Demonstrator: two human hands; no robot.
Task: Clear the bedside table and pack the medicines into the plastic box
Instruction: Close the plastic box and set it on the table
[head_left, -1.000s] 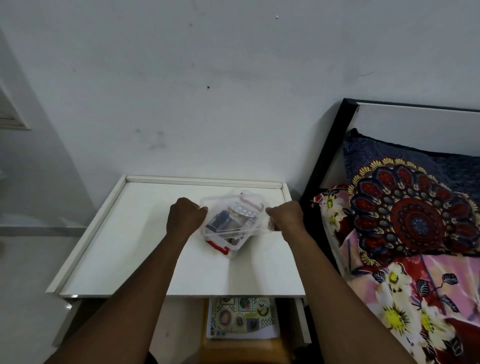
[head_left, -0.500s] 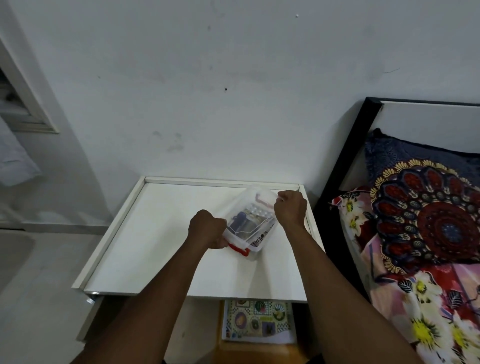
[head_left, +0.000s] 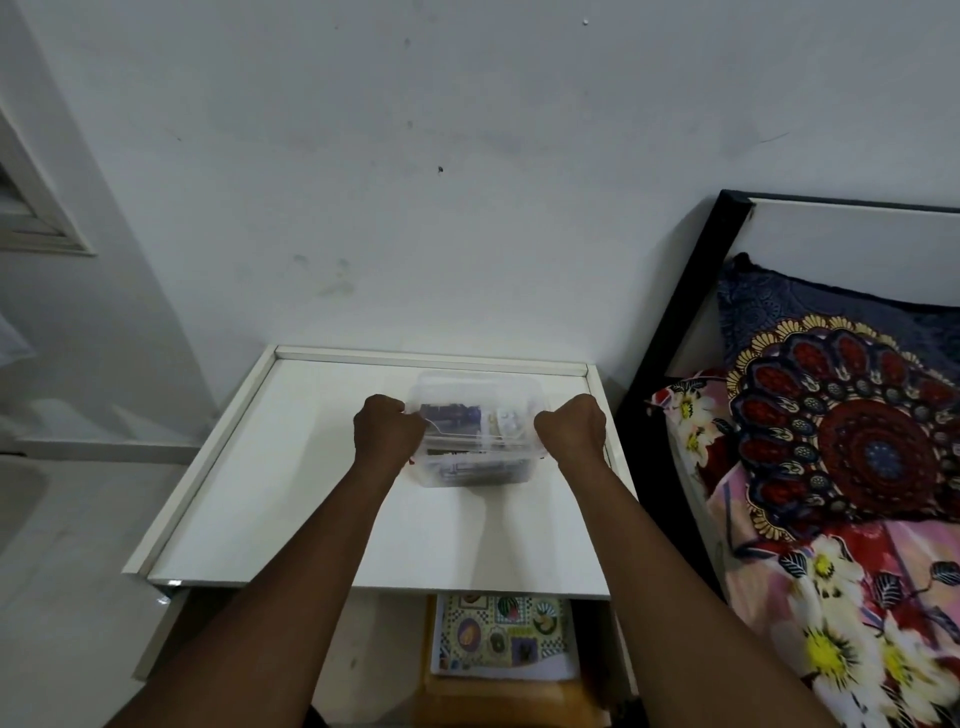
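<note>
— Where is the plastic box (head_left: 475, 415)?
— On the white tabletop (head_left: 291, 467), toward the back rim and close to the wall (head_left: 467, 182). It stands level, with its clear lid on.
— And your hands?
— My left hand (head_left: 387, 431) is curled round the left end and my right hand (head_left: 570, 428) round the right end. Both are clamped on it, knuckles up, and a bit of red catch peeks out beside each.
— Can you see the medicines (head_left: 449, 414)?
— Through the clear plastic, yes: dark blue packs on the left and something pale on the right. They're too blurred for me to tell more.
— What else is around you?
— The bed (head_left: 831, 234) is just beside the tabletop on my right, with a patterned pillow (head_left: 852, 441) against its headboard. Below the front edge, between my forearms, lies a book (head_left: 501, 634) with a colourful cover.
</note>
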